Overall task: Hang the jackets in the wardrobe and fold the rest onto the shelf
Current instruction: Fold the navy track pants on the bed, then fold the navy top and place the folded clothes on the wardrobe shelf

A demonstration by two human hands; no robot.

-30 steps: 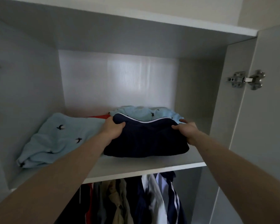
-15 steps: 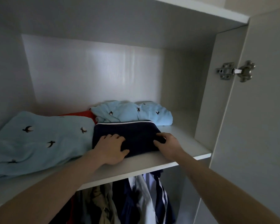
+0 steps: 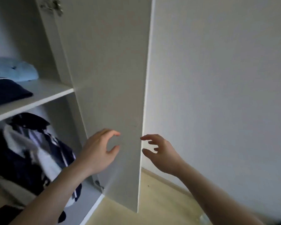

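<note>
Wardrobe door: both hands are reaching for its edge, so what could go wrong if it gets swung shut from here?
1. The hanging jackets bulge toward the opening; the wardrobe door may pinch a sleeve.
2. The right hand is at the door's free edge, so fingers could get caught.
3. The navy folded garment sits near the shelf front and might be clipped.

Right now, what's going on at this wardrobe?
A person stands at the open wardrobe. Both hands are empty: the left hand and right hand hover on either side of the door's free edge. A folded navy garment and light blue one lie on the shelf; jackets hang below.
</note>
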